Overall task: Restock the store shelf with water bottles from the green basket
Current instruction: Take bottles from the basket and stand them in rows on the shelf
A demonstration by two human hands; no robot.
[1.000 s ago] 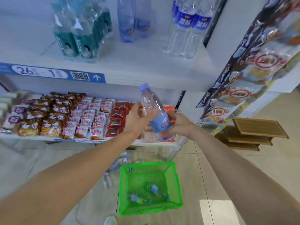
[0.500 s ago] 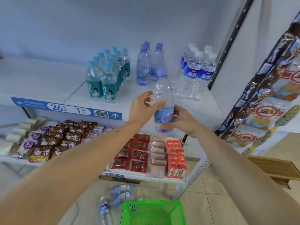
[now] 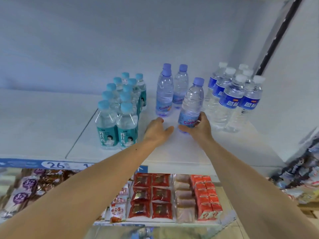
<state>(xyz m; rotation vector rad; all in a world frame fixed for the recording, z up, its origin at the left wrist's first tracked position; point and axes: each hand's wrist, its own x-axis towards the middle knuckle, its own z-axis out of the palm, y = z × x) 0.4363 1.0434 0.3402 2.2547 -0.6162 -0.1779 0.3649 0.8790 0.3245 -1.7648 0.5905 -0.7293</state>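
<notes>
Water bottle (image 3: 190, 104), clear ribbed plastic with a lilac cap, now stands slightly tilted on the white shelf (image 3: 172, 152), midway from its front edge; half a second ago it was held in the air. The right hand (image 3: 201, 125) has its fingers wrapped round the label. The left hand (image 3: 156, 130) is released, fingers relaxed. Behind stand matching bottles (image 3: 164, 94).

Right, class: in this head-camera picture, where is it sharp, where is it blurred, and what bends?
Head view: the bottle in the right hand and the teal-labelled bottles are fairly sharp; the snack packets at lower left and the hanging bags at right smear; the wide lens tilts the black upright; lighting is soft and bluish.
</notes>
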